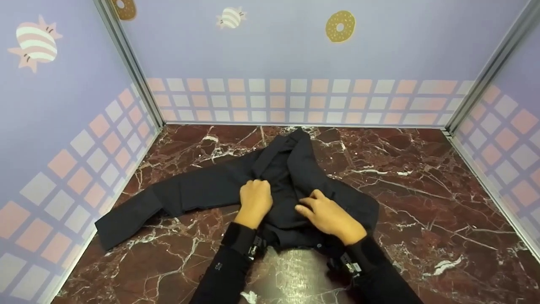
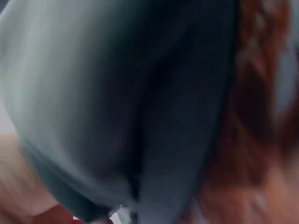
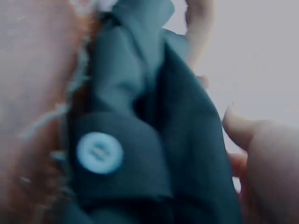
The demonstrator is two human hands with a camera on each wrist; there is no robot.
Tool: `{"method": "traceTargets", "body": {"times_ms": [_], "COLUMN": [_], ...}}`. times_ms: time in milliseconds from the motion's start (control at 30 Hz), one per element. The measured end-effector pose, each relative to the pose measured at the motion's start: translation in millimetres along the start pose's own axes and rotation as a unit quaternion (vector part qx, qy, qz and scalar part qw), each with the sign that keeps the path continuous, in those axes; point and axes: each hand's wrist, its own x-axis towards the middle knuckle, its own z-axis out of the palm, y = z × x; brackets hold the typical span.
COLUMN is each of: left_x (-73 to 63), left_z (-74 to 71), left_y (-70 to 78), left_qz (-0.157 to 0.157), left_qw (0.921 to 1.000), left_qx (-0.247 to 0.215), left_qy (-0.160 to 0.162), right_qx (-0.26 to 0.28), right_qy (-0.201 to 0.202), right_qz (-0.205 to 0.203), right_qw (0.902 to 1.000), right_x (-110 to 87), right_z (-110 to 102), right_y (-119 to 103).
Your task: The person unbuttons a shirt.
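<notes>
A dark garment point(image 1: 215, 183) lies bunched on the marbled surface, one long sleeve-like part stretched to the left. My left hand point(image 1: 255, 198) grips its fabric near the middle with curled fingers. To the right, my right hand point(image 1: 329, 214) rests over the cloth, fingers bent, thumb and forefinger apart. In the right wrist view, a pale round button point(image 3: 100, 153) shows on a band of the garment, and the thumb point(image 3: 240, 128) stands beside the fabric. Blurred dark cloth point(image 2: 93, 102) fills most of the left wrist view and covers much of that hand.
The dark red marbled tabletop point(image 1: 430, 219) extends on both sides of the garment. Patterned panels stand around it: a back wall point(image 1: 278, 50), a left wall point(image 1: 76, 114) and a right wall point(image 1: 517, 126). A bright reflection lies on the tabletop between the forearms.
</notes>
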Motion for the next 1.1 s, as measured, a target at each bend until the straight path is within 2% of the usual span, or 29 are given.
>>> {"method": "traceTargets", "body": {"times_ms": [33, 100, 133, 200, 267, 333, 433, 533, 600, 667, 767, 833, 933, 967, 1033, 1067, 1100], "left_x": [0.8, 2.4, 3.1, 4.1, 5.0, 6.7, 8.6, 9.0, 8.1, 7.2, 6.2, 6.1, 7.5, 8.1, 11.0, 12.3, 12.2], "left_z": [0.1, 0.3, 0.8, 4.2, 9.1, 13.4, 13.8, 9.0, 6.0, 4.1, 1.7, -0.1, -1.8, -2.2, 7.2, 12.5, 12.8], "left_y": [1.9, 6.8, 9.2, 12.1, 12.3, 10.1, 6.5, 6.1, 8.1, 11.2, 16.8, 19.8, 22.1, 22.6, 20.5, 19.5, 19.7], "left_qz": [0.012, 0.035, 0.042, 0.046, 0.028, 0.005, -0.003, 0.018, 0.044, 0.068, 0.085, 0.072, 0.039, 0.029, 0.018, 0.015, 0.007], "left_qw": [0.9998, 0.9988, 0.9983, 0.9965, 0.9926, 0.9856, 0.9694, 0.9559, 0.9534, 0.9498, 0.9407, 0.9332, 0.9253, 0.9238, 0.9265, 0.9298, 0.9283], "left_qx": [-0.008, -0.025, -0.037, -0.065, -0.099, -0.148, -0.235, -0.287, -0.288, -0.285, -0.284, -0.298, -0.328, -0.336, -0.34, -0.337, -0.342], "left_qy": [0.012, 0.023, 0.015, -0.024, -0.065, -0.082, -0.069, -0.061, -0.077, -0.108, -0.164, -0.188, -0.187, -0.182, -0.161, -0.147, -0.146], "right_qx": [-0.01, -0.037, -0.048, -0.06, -0.059, -0.046, -0.026, -0.017, -0.019, -0.034, -0.061, -0.068, -0.035, -0.01, 0.053, 0.093, 0.133], "right_qy": [-0.003, -0.008, -0.01, -0.018, -0.029, -0.034, 0.001, 0.086, 0.131, 0.152, 0.169, 0.191, 0.233, 0.24, 0.244, 0.233, 0.214], "right_qz": [0.001, -0.026, -0.044, -0.075, -0.089, -0.084, -0.057, 0.004, 0.055, 0.101, 0.124, 0.115, 0.072, 0.053, 0.003, -0.024, -0.054], "right_qw": [0.9999, 0.999, 0.9978, 0.9952, 0.9939, 0.9948, 0.9981, 0.9961, 0.9897, 0.9826, 0.9759, 0.9725, 0.9692, 0.9692, 0.9684, 0.9677, 0.9662], "right_x": [0.0, -0.3, -0.7, -1.5, -1.6, -0.6, 2.8, 5.8, 6.7, 6.5, 5.8, 5.8, 5.9, 5.9, 5.8, 5.4, 4.9], "right_z": [1.5, 3.5, 3.5, 1.4, -1.7, -4.7, -5.6, -2.8, 1.1, 5.6, 10.3, 8.6, -2.0, -7.0, -16.9, -21.4, -25.0], "right_y": [-0.9, -2.1, -2.9, -4.2, -4.5, -3.3, 1.0, 5.4, 8.6, 12.0, 17.5, 18.6, 14.3, 11.6, 6.3, 3.8, 2.0]}}
